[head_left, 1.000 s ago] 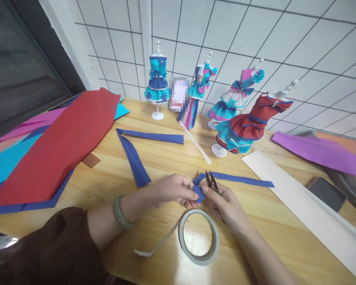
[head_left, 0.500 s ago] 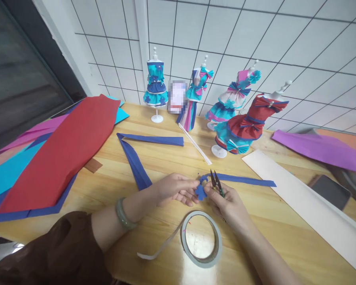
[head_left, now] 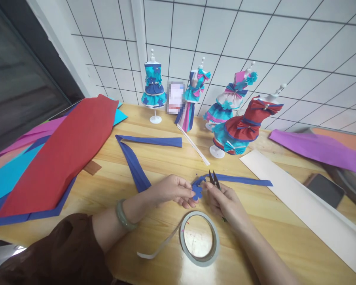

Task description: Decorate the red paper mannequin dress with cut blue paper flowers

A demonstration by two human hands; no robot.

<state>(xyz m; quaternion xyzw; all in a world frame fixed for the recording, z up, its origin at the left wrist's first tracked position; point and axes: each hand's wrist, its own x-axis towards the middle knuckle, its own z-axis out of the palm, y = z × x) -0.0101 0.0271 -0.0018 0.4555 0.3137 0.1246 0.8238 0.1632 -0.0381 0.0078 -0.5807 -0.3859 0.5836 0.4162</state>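
My left hand point(head_left: 175, 191) pinches a small blue flower-shaped cutout point(head_left: 197, 191) at its left edge, over the middle of the table. Just to the right, my right hand point(head_left: 224, 198) is wrapped round small dark scissors point(head_left: 214, 180), whose slightly parted blades point up and away from me. The right thumb and forefinger are close beside the cutout; whether they touch it is unclear. Behind the fingers a blue strip point(head_left: 243, 179) runs off to the right. Nearer me lies a roll of tape point(head_left: 216, 241) with its loose end stretching left.
Several small mannequins in paper dresses, one in red and turquoise point(head_left: 245, 126), stand along the tiled wall. Coloured sheets, a red one point(head_left: 59, 158) on top, lie left. A folded blue strip point(head_left: 154, 141), a white sheet point(head_left: 299, 209) and a dark phone point(head_left: 324, 190) are also on the table point(head_left: 101, 190).
The blue cutout has shifted slightly left with my left hand. My right fingertips have come away from its centre. The whole view has moved a little.
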